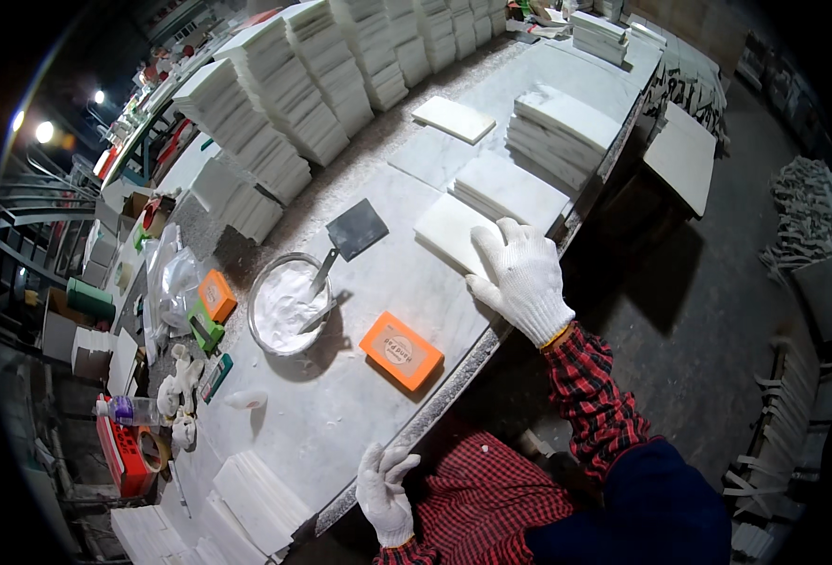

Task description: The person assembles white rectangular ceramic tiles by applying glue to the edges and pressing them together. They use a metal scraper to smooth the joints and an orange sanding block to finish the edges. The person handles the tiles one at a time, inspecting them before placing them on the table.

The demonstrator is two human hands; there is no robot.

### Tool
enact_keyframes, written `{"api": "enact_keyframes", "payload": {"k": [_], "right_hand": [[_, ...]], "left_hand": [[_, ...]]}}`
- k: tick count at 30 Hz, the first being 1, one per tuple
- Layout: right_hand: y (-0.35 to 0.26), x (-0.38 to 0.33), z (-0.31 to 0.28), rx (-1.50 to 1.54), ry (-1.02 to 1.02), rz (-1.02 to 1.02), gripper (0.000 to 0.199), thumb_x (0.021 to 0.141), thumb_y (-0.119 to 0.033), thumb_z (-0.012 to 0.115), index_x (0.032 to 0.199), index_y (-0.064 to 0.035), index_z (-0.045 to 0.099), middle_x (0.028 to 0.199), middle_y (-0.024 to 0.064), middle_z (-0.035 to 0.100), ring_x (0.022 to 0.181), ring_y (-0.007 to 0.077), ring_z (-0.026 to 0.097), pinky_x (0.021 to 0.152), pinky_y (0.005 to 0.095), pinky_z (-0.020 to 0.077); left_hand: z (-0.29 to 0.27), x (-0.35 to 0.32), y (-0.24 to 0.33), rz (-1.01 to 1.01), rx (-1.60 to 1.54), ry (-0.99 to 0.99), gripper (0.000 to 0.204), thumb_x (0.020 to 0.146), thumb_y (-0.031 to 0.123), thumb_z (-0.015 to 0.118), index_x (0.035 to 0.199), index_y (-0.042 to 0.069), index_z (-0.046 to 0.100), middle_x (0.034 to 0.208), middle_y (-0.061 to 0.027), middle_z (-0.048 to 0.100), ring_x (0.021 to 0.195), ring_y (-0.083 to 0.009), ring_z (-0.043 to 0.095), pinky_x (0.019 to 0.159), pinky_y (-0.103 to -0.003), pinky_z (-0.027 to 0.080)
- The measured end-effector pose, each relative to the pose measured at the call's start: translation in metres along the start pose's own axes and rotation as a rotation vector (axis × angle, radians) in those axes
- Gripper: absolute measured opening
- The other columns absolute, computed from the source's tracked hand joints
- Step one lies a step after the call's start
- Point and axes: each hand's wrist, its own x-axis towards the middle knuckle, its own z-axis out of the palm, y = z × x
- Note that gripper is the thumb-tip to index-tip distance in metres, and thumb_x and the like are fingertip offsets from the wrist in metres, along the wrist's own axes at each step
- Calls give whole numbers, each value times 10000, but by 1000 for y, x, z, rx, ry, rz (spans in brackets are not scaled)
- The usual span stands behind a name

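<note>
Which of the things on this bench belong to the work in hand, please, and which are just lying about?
In hand: right hand resting on a white tile; left hand at the bench edge.

Lying about: orange block, bowl of white paste, trowel, tile stacks, tape roll.

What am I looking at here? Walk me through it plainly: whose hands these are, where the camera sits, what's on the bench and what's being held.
There is no machine here: a person in white knit gloves and a red plaid shirt works at a long stone-topped bench. The one picture comes from a wide camera worn on the person's head, looking down, so straight edges bend near the rim.

The right hand lies flat on a white tile at the bench's edge. The left hand rests at the near edge and holds nothing.

On the bench are a metal bowl of white paste with a flat trowel resting in it, an orange block, and low piles of white tiles. Taller tile stacks line the far side.
</note>
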Motion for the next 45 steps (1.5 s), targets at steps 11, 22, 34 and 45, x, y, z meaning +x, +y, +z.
{"api": "enact_keyframes", "payload": {"k": [11,22,34,45], "right_hand": [[-18,-20,7,120,111,57,566,691,-333,820,1195,-129,662,1173,133,628,1016,352,586,879,481,488],[-17,-15,14,87,80,-45,532,715,-351,761,1158,-70,676,1063,165,663,968,377,630,837,484,503],[9,-19,38,213,40,27,519,861,-254,756,1308,-17,640,1286,200,653,1185,336,629,1010,423,482],[-5,-24,14,88,89,-76,499,934,-272,717,1323,24,615,1317,218,631,1214,337,604,1055,426,442]], "left_hand": [[3,5,0,51,7,-77,487,1090,264,396,1389,-113,474,1165,-281,672,1006,-381,711,928,-413,557],[11,-19,67,89,405,-86,409,1030,150,587,1366,-79,541,1215,-195,687,1078,-241,691,990,-357,529],[-77,-58,137,409,1355,661,794,790,272,825,1454,22,470,1434,-228,481,1328,-404,474,1103,-481,422],[-93,-35,129,421,1378,744,875,721,190,860,1480,37,452,1440,-235,497,1323,-398,505,1092,-461,435]]}}
